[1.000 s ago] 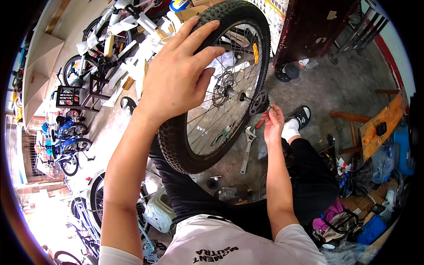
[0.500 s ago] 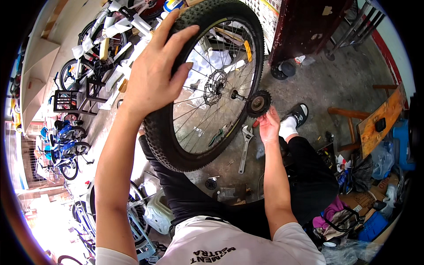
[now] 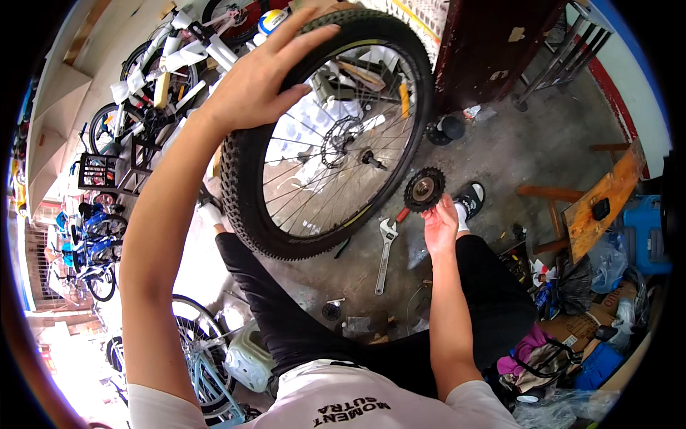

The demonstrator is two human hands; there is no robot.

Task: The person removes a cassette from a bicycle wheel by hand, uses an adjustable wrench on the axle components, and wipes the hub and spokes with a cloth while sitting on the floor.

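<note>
My left hand (image 3: 254,86) grips the top of a knobby-tired bicycle wheel (image 3: 304,247), its fingers draped over the tire. The wheel leans upright at a slant, showing spokes, a disc rotor (image 3: 332,146) and a bare axle end (image 3: 373,160). Just right of the tire, my right hand (image 3: 439,222) pinches the lower edge of a dark sprocket cluster (image 3: 424,188), its ringed centre facing up at me, apart from the axle. An adjustable wrench (image 3: 384,254) lies on the floor beside my right hand, with a red-handled tool (image 3: 402,214) partly visible near it.
Wrapped bicycle parts (image 3: 171,64) and small blue bicycles (image 3: 96,239) crowd the left. At right stand a wooden stool (image 3: 593,186), a blue case (image 3: 643,236) and heaped bags (image 3: 532,354). A dark red board (image 3: 479,43) stands behind the wheel. My legs frame the wrench.
The sprocket cluster has moved away from the axle, slightly down, and turned its face toward me. My left hand and the wheel have shifted a little left.
</note>
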